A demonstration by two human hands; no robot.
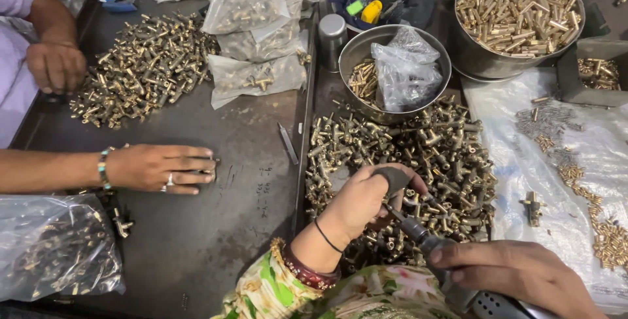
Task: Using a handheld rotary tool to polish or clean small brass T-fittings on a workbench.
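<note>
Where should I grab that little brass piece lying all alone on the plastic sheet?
Probably pinch the lone brass fitting across its long body, coming straight down from above. It lies flat on the plastic sheet with free space on both sides, so fingers fit there.

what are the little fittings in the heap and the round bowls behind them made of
Fittings in the heap: likely brass, by the yellow-gold metallic shine, some duller. Round bowls: probably stainless steel, silver-grey with a brushed sheen. The bag inside one bowl looks like thin clear plastic, crinkled and glossy.
</note>
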